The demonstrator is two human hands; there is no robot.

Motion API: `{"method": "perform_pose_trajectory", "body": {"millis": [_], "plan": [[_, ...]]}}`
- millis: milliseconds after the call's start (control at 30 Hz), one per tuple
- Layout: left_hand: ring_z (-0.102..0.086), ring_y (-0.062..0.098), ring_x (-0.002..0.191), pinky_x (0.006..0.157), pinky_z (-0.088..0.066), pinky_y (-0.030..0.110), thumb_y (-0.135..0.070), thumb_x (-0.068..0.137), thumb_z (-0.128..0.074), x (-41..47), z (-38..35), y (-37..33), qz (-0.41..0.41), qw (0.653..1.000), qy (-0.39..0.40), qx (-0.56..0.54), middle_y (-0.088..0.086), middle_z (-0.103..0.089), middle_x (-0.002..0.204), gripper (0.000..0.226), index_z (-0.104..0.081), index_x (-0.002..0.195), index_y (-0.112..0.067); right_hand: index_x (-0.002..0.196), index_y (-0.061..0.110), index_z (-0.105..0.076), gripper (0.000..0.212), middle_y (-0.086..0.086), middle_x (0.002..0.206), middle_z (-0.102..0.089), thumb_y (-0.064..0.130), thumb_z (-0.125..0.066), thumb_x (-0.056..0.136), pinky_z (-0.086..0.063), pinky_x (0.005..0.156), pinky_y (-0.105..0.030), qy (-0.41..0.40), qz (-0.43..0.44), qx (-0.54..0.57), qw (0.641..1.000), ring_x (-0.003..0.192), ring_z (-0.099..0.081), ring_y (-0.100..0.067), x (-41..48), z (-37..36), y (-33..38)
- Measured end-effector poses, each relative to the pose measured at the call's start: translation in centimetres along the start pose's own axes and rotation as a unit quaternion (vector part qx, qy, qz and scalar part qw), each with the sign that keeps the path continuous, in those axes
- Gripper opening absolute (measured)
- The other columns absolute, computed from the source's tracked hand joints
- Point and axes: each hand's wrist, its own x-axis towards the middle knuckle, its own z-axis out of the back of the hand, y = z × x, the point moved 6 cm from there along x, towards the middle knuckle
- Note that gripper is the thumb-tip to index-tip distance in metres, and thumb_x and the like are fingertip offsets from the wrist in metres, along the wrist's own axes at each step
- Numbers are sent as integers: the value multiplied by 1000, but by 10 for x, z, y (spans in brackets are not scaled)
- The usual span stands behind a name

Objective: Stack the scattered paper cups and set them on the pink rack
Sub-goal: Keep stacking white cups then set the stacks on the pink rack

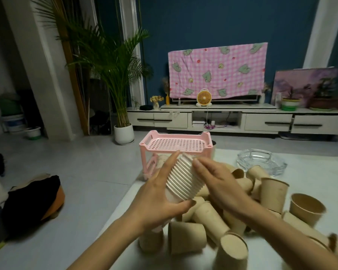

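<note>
Between my two hands sits a stack of white ribbed paper cups (183, 180), tilted and lying nearly sideways above the table. My left hand (160, 193) grips it from the left, thumb under the lower end. From the right, my right hand (217, 180) holds it with fingers curved over its upper end. The pink rack (176, 144) stands just beyond the stack at the table's far left corner, its top shelf bare. Several brown paper cups (209, 217) lie scattered in a heap under my hands; some stand upright, such as a brown cup (273, 193) to the right.
A glass ashtray (261, 160) rests on the white table (310, 176) behind the heap. A wide brown cup (306, 208) stands at right. The floor at left holds dark clothing (31, 201). A potted palm (123, 133) and a TV cabinet (242, 119) are beyond.
</note>
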Motion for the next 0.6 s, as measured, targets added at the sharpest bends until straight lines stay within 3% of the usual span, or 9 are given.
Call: {"method": "perform_pose_trajectory", "body": {"millis": [67, 100, 200, 267, 333, 433, 600], "plan": [[-41, 1, 116, 90, -41, 11, -46, 66, -76, -15, -10, -19, -13, 1000, 2, -15, -21, -28, 138, 106, 8, 127, -66, 96, 25, -59, 30, 2, 92, -61, 39, -33, 89, -46, 69, -12, 12, 9, -7, 1000, 80, -57, -1, -27, -8, 9], [-41, -1, 113, 88, -40, 10, -46, 66, -76, -20, -14, -22, -13, 1000, 7, -20, -23, -28, 135, 105, 8, 125, -67, 95, 25, -59, 33, 7, 89, -62, 41, -32, 89, -46, 69, -13, 18, 10, -7, 1000, 80, -58, 0, -36, -11, 11], [-53, 1, 109, 88, -52, 23, -51, 63, -76, -35, -25, -35, 9, 998, 5, -61, -18, -39, 137, 100, 0, 126, -68, 97, 40, -54, 26, 19, 96, -57, 51, -31, 91, -46, 75, -12, 0, 7, -36, 999, 91, -55, 6, -60, -3, 8], [-59, -4, 99, 76, -53, 14, -42, 64, -79, -40, -25, -46, 20, 992, -25, -125, -24, -48, 120, 93, -11, 122, -67, 107, 48, -48, 21, 24, 110, -51, 50, -38, 89, -44, 84, -14, -52, 7, -86, 995, 105, -49, 7, -69, 15, 3], [-57, -11, 91, 65, -49, 8, -33, 66, -79, -39, -27, -60, 32, 982, -50, -179, -31, -46, 107, 93, -14, 128, -58, 115, 38, -51, 23, 15, 115, -54, 40, -43, 93, -48, 87, -17, -85, -25, -50, 995, 107, -51, 2, -79, 38, -5], [-50, -14, 85, 62, -41, 7, -30, 68, -77, -20, -53, -100, 24, 976, -25, -215, -35, -40, 101, 99, -9, 139, -45, 115, 20, -55, 23, 8, 107, -60, 24, -48, 94, -49, 78, -10, -155, -90, 8, 984, 99, -59, -6, -105, 99, -21], [-56, -10, 82, 60, -50, 5, -32, 69, -77, 38, -145, -181, -5, 966, 83, -243, -20, -50, 102, 77, -24, 124, -42, 113, 10, -58, 23, -5, 101, -63, 10, -55, 90, -48, 83, -30, -351, -227, -1, 909, 94, -59, -18, -176, 246, -72]]}}
